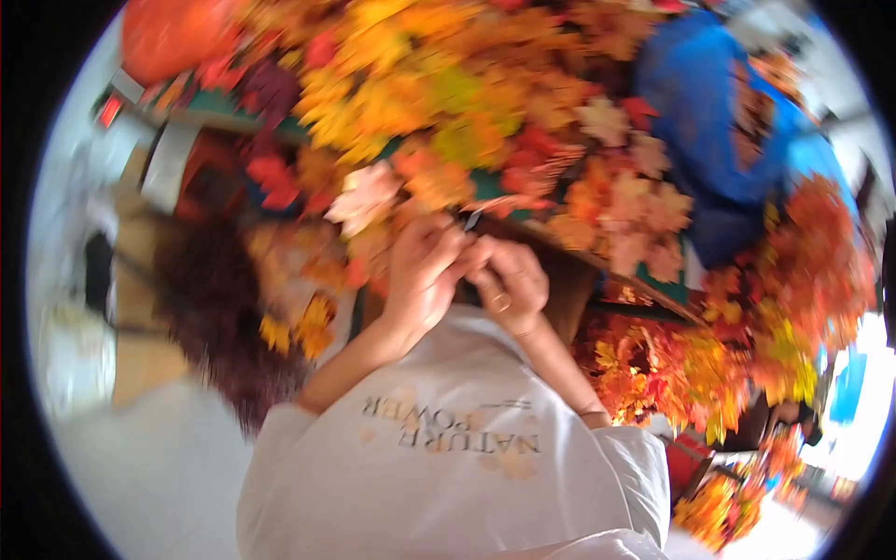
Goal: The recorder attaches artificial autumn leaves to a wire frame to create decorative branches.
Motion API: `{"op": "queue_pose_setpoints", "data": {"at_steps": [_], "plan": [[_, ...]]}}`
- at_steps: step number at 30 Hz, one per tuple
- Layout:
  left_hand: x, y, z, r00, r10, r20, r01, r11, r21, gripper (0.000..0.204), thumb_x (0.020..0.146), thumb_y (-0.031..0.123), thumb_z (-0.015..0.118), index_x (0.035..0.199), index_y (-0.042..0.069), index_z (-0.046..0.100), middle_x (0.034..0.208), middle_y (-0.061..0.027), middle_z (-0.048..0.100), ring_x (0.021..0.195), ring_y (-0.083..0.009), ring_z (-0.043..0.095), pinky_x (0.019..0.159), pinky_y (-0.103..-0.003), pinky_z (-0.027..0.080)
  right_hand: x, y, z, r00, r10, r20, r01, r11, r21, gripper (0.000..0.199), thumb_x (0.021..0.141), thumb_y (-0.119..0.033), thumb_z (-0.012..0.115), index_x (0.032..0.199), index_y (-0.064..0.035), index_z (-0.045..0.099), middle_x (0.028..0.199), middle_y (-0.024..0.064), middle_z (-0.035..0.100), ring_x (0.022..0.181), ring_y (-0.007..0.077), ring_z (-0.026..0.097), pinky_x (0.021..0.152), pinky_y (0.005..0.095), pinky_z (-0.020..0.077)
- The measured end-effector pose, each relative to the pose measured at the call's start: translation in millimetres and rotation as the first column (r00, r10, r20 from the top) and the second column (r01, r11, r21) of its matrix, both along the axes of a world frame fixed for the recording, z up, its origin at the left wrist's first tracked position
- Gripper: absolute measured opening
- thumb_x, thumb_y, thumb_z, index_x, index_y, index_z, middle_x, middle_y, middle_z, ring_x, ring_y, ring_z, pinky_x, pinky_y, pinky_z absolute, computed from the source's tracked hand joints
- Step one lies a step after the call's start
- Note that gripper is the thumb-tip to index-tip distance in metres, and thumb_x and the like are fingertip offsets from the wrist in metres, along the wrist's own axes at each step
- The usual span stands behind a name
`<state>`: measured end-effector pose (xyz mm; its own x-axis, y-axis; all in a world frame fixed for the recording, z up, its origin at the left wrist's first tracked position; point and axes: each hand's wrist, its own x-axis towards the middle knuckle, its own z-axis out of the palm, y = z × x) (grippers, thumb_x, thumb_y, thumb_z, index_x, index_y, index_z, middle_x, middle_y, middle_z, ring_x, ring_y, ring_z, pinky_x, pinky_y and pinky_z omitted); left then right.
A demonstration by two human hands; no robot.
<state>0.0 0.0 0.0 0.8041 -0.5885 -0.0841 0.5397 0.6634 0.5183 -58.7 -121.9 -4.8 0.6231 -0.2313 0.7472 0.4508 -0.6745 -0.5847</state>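
My left hand (425, 271) and my right hand (509, 280) meet in front of my chest at the table's near edge, fingers closed in a pinch. A ring shows on the right one. From between the fingertips a small, thin, pale piece (473, 220) sticks up; it is too blurred to name, and what else the fingers grip is hidden. Just beyond lies a heap of artificial maple leaves (401, 84) in yellow, orange and red. A pale pink leaf (364, 198) is close to my left hand.
A blue plastic bag (695, 131) stands at the far right, an orange round object (177, 37) at the far left. Red-orange leaf bunches (653, 364) hang at my right. Dark reddish-brown fluffy material (215, 308) and a cardboard box (145, 355) are at my left.
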Motion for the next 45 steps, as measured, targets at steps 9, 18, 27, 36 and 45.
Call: {"op": "queue_pose_setpoints", "data": {"at_steps": [9,18,27,36,45], "plan": [[-24.1,-44.6,98.7,0.941,-0.213,0.264,0.27,0.941,-0.203,0.013,0.091,0.003,0.053,0.102,0.008,0.05,0.097,-0.0072,0.058,0.091,-0.0177,0.06,0.077,-0.029,0.053,-38.3,-20.1,86.0,0.911,-0.19,0.367,0.148,0.979,0.141,0.03,0.074,-0.003,0.072,0.104,-0.0041,0.067,0.113,0.0106,0.047,0.093,0.0192,0.055,0.071,0.025,0.0484],[-121.1,-60.8,190.9,0.546,-0.562,0.622,0.774,0.622,-0.118,0.055,0.085,0.009,0.063,0.133,0.0,0.037,0.133,-0.016,0.043,0.13,-0.0244,0.034,0.108,-0.038,0.025,-117.8,-72.9,227.9,0.577,-0.401,0.711,-0.033,0.859,0.511,0.015,0.098,-0.019,0.04,0.091,-0.0059,0.043,0.07,0.0111,0.058,0.06,0.0191,0.057,0.056,0.0295,0.048],[-68.0,-61.7,199.9,-0.092,0.004,0.996,0.778,0.624,0.07,0.017,0.085,0.001,0.058,0.102,0.002,0.064,0.113,-0.0134,0.059,0.104,-0.0245,0.059,0.086,-0.033,0.048,-302.7,-238.0,382.6,0.185,-0.893,0.411,0.981,0.191,-0.026,0.018,0.091,-0.017,0.05,0.098,-0.0066,0.063,0.064,0.0041,0.058,0.054,0.0121,0.055,0.049,0.0267,0.0434],[-51.7,-110.8,58.6,0.38,-0.603,0.701,0.334,0.796,0.504,0.008,0.083,-0.003,0.06,0.09,-0.002,0.064,0.092,-0.0089,0.062,0.077,-0.0121,0.061,0.068,-0.023,0.049,-298.6,-464.3,378.0,0.064,-0.997,-0.039,0.901,0.075,-0.428,0.021,0.086,-0.018,0.049,0.092,-0.009,0.067,0.087,0.0154,0.066,0.079,0.03,0.065,0.07,0.0379,0.0501],[-45.3,-103.5,26.3,0.63,-0.687,0.363,0.379,0.68,0.628,0.008,0.085,-0.001,0.06,0.092,-0.004,0.062,0.083,-0.0072,0.064,0.072,-0.0116,0.061,0.066,-0.023,0.05,-296.8,-493.7,376.1,0.179,-0.983,-0.032,0.914,0.178,-0.365,0.024,0.086,-0.02,0.049,0.087,-0.0051,0.068,0.086,0.0179,0.066,0.086,0.0325,0.063,0.077,0.0401,0.0475]]}}
